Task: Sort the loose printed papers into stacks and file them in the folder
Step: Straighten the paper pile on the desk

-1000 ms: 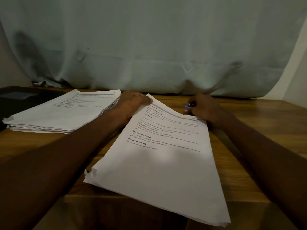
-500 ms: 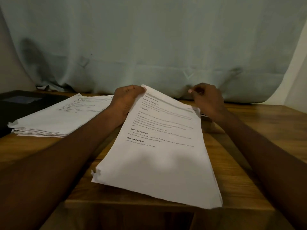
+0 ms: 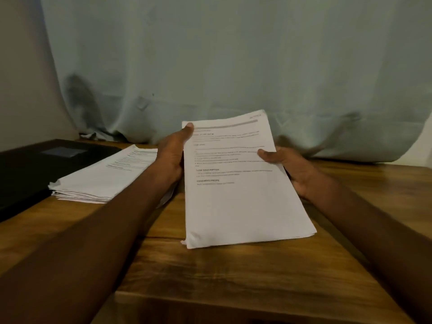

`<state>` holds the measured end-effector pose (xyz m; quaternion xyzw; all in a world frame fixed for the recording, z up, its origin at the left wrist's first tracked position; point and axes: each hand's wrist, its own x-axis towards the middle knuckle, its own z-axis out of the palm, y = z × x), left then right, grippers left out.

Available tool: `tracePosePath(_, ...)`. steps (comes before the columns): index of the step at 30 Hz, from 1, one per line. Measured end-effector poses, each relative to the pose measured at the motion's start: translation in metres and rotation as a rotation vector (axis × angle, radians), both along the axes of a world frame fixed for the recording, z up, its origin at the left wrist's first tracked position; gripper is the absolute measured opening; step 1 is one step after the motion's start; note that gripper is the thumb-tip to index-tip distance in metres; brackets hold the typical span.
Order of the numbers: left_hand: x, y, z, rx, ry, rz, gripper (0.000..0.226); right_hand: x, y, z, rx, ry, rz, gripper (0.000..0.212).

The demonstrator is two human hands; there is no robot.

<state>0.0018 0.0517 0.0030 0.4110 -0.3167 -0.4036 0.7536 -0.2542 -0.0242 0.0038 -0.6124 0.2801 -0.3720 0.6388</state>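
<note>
Left hand [image 3: 171, 155]: grips the held stack's left edge, thumb on the top sheet
Right hand [image 3: 289, 169]: grips the right edge, thumb on top — fingers beneath
Held stack [image 3: 238, 197]: printed papers, far end tilted up, near end low over the surface [image 3: 233, 272]
Second stack [image 3: 105, 178]: lies flat to the left
Folder [image 3: 25, 171]: black — far left, just beside the second stack
Backdrop: pale curtain [image 3: 210, 66]

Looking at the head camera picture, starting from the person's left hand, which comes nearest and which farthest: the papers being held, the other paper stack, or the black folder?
1. The held stack of papers: the left hand grips its left edge, so they touch.
2. The second paper stack: lying on the table, just left of that hand.
3. The black folder: farthest, at the table's far left, beyond the second stack.
</note>
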Motion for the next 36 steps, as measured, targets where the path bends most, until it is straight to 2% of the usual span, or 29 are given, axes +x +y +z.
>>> tracePosePath(3,-0.011,0.005,0.001,0.121,-0.151,-0.286,0.042,0.0,-0.01,-0.003,0.01,-0.162,-0.148,0.039)
tracePosePath(5,-0.02,0.005,-0.003,0.169,-0.293,-0.385,0.038,-0.005,-0.013,-0.001,-0.014,-0.293,-0.222,0.037)
tracePosePath(8,-0.027,-0.001,-0.011,0.121,-0.371,-0.298,0.044,-0.007,-0.007,0.003,-0.065,-0.354,-0.174,0.038)
tracePosePath(11,-0.025,-0.004,-0.01,0.019,-0.308,-0.092,0.032,-0.001,0.001,0.0,-0.053,-0.239,-0.074,0.045)
tracePosePath(13,-0.024,-0.003,-0.006,-0.059,-0.312,-0.021,0.026,0.004,0.004,-0.001,-0.109,-0.177,-0.158,0.046)
tracePosePath(16,-0.026,-0.001,0.001,-0.173,-0.286,-0.069,0.029,0.007,0.008,0.01,-0.282,-0.231,-0.332,0.032)
tracePosePath(18,-0.025,-0.001,-0.001,-0.169,-0.297,-0.086,0.029,0.007,0.007,0.014,-0.323,-0.264,-0.338,0.029)
tracePosePath(20,-0.021,-0.003,-0.011,-0.089,-0.348,-0.102,0.036,0.008,0.001,0.002,-0.25,-0.179,-0.305,0.032)
tracePosePath(22,-0.021,-0.002,-0.021,0.006,-0.416,-0.118,0.042,0.013,-0.001,-0.014,-0.171,-0.028,-0.263,0.046)
tracePosePath(24,-0.023,-0.001,-0.025,0.011,-0.434,-0.089,0.04,0.014,-0.002,-0.02,-0.182,0.034,-0.307,0.049)
tracePosePath(27,-0.03,0.0,-0.018,-0.013,-0.453,-0.072,0.035,0.007,-0.005,-0.013,-0.18,-0.061,-0.344,0.028)
tracePosePath(30,-0.029,0.002,-0.015,0.112,-0.704,-0.039,0.039,0.002,-0.006,-0.012,-0.047,-0.052,-0.31,0.036)
tracePosePath(31,-0.029,0.003,-0.015,0.174,-0.734,-0.06,0.035,0.0,-0.008,-0.012,0.004,-0.047,-0.299,0.039)
tracePosePath(34,-0.034,0.008,-0.011,0.29,-0.705,-0.144,0.022,-0.007,-0.014,-0.009,0.1,-0.055,-0.309,0.038)
tracePosePath(36,-0.031,0.007,-0.009,0.308,-0.711,-0.151,0.022,-0.01,-0.016,-0.005,0.122,-0.067,-0.297,0.035)
